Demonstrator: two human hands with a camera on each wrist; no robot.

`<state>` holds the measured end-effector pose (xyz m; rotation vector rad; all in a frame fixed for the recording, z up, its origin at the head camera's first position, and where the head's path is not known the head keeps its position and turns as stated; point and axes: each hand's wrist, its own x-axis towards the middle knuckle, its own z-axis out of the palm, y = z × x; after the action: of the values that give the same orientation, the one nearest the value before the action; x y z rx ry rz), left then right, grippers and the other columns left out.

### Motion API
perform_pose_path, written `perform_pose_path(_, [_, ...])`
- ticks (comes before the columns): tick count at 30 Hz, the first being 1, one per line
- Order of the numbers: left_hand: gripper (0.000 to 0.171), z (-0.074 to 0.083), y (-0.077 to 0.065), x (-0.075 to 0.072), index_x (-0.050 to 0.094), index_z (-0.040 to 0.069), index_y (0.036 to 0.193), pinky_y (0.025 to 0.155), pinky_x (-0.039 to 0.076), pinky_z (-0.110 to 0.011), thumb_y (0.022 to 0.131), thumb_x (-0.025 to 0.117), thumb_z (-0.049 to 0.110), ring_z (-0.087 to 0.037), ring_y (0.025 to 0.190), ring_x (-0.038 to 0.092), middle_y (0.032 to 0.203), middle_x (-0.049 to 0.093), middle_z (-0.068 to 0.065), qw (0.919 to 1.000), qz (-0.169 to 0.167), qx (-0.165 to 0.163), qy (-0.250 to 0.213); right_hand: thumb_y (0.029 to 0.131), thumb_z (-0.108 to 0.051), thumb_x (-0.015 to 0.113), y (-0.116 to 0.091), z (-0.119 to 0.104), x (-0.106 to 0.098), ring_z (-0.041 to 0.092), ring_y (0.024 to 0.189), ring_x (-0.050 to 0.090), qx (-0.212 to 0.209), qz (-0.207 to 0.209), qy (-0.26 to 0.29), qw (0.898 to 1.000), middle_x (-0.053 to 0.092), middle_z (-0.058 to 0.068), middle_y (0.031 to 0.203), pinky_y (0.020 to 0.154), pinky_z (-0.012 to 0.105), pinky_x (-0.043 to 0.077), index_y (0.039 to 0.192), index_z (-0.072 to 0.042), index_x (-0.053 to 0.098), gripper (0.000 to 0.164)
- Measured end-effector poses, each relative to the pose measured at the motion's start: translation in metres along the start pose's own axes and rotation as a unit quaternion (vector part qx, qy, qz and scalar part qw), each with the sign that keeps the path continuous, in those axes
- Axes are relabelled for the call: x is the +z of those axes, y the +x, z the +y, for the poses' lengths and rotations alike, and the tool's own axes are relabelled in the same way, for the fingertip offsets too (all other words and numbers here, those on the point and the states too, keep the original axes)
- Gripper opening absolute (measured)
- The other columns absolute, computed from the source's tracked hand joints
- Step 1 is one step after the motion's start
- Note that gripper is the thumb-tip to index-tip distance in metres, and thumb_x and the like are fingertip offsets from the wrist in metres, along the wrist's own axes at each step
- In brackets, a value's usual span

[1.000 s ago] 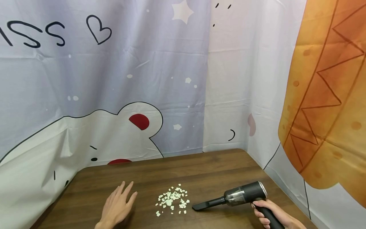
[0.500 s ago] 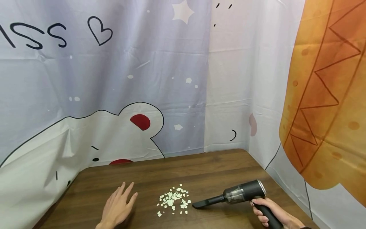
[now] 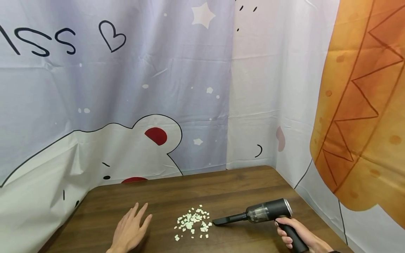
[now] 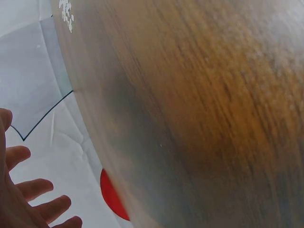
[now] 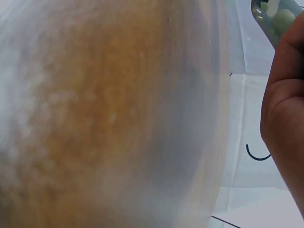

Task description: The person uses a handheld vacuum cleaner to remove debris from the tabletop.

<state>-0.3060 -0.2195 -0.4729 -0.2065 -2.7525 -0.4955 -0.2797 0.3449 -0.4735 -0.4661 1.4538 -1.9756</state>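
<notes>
My right hand [image 3: 294,232] grips the black handle of a handheld vacuum cleaner [image 3: 269,211] at the right of the head view. Its flat nozzle [image 3: 221,221] points left, with the tip right beside a scatter of small pale paper bits [image 3: 190,223]. Part of the clear dust cup [image 5: 273,19] shows above the hand in the right wrist view, with pale bits visible inside. Left of the paper bits, my left hand [image 3: 129,228] has its fingers extended and spread and holds nothing. Those spread fingers also appear at the lower left of the left wrist view.
Everything lies on a brown wooden table [image 3: 164,193] with rounded far corners. A printed curtain [image 3: 177,88] hangs close behind it and along the right side. A thin dark cord [image 3: 342,225] runs down the curtain beyond the table's right edge.
The vacuum cleaner and right hand have shifted slightly to the left, the nozzle tip closer to the paper bits. My left hand stays in place. The head view has tilted a little.
</notes>
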Motion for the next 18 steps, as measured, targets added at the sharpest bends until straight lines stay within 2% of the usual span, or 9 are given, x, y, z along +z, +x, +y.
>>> perform_pose_path(5, [0.066,0.0,0.0001,-0.0007,0.044,0.009,0.144,0.102,0.024,-0.067,0.099,0.034,0.057,-0.052,0.129,0.032,0.145,0.032,-0.031,0.9999,-0.008,-0.007,-0.002,0.105,-0.02,0.025,0.0032,0.0,0.0014,0.002,0.054,0.044,-0.006,-0.008,0.007,1.0,0.046,-0.006,0.07,0.055,0.018,0.043,0.094,-0.01,0.052,0.03])
perform_pose_path(18, [0.065,-0.0017,-0.0002,-0.001,0.044,0.009,0.143,0.102,0.025,-0.066,0.099,0.034,0.056,-0.052,0.128,0.033,0.145,0.033,-0.031,1.0,-0.004,-0.005,0.003,0.105,-0.02,0.023,0.0069,0.0017,0.0031,0.001,0.055,0.043,-0.007,-0.017,0.027,0.999,0.046,-0.006,0.071,0.055,0.018,0.042,0.095,-0.01,0.051,0.031])
